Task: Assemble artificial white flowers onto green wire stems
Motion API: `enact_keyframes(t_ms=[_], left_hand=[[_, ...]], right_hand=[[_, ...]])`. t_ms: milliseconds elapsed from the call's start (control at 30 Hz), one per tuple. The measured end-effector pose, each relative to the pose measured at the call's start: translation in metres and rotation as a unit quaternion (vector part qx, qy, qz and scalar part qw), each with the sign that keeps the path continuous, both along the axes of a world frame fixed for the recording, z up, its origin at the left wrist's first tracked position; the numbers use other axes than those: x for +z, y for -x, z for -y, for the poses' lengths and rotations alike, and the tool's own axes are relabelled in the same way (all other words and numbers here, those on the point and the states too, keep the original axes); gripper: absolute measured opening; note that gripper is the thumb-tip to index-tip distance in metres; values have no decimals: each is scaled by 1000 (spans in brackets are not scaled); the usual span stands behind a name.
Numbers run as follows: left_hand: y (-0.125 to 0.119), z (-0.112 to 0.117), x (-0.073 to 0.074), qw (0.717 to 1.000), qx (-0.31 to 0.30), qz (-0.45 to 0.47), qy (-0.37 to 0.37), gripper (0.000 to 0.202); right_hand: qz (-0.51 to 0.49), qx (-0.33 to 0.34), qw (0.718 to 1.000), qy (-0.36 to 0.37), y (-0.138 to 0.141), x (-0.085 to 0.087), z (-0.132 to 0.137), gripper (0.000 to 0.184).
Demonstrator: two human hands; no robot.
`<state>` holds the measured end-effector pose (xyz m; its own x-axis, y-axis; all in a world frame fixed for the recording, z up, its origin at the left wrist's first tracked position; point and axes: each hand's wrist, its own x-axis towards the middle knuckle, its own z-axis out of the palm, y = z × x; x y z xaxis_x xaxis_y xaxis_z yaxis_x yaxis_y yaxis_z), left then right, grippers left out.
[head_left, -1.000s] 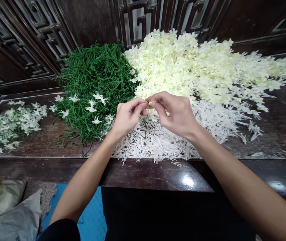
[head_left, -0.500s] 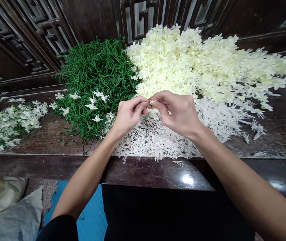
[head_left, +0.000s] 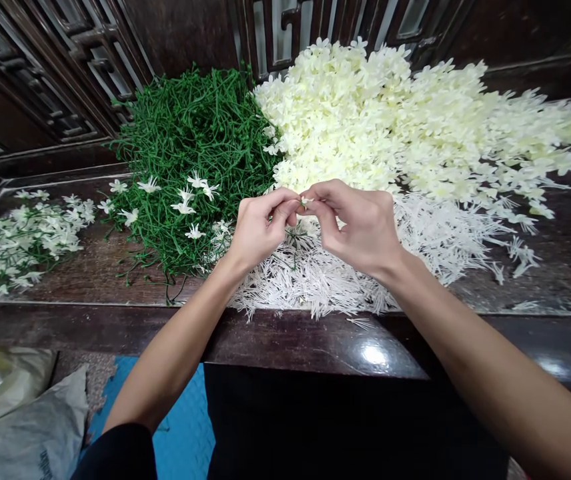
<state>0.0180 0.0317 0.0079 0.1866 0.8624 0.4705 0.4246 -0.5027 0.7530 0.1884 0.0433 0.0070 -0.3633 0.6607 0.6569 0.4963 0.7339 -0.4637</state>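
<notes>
My left hand (head_left: 261, 227) and my right hand (head_left: 358, 223) meet fingertip to fingertip above the white heap. Between their pinched fingers is a tiny artificial flower piece (head_left: 305, 201), white with a bit of green. Thin green stems (head_left: 294, 239) hang just below the left fingers. Fingers hide most of what each hand grips. Under the hands spreads a pile of white stamen pieces (head_left: 310, 280). Behind them rises a heap of creamy white petals (head_left: 355, 120), and to the left lies a mound of green plastic stems (head_left: 195, 133).
Several assembled white flowers (head_left: 184, 202) rest on the green mound. More flowers on stems (head_left: 40, 233) lie at the far left. A dark wooden bench (head_left: 115, 273) carries everything, backed by a carved lattice (head_left: 100, 60). Sacks (head_left: 40, 413) and a blue mat (head_left: 185, 420) are on the floor.
Both hands stay together with fingertips pinched at nearly the same place. The view has shifted slightly; the piles are unchanged.
</notes>
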Motion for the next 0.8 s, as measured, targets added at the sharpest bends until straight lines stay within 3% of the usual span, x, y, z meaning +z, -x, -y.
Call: enact_keyframes(t_ms=[133,300,433,700,800], left_hand=[[-1,0,0,1000,2,3,-18,21],[-2,0,5,1000,-13,24,-10,19],[-3,1,4,999,-5,45,-14,16],[-5,5,3,997,-9,69,-36,13],[-2,5,8,997,-23,50,-56,13]], right_hand=[[-26,7,999,17,0,1,1,13],[-110,66,989,69,-2,7,-1,8],[-159,48,983,73,2,3,0,5],[-195,36,980,-13,9,-4,3,14],[-172,33,981,-83,7,-5,-2,19]])
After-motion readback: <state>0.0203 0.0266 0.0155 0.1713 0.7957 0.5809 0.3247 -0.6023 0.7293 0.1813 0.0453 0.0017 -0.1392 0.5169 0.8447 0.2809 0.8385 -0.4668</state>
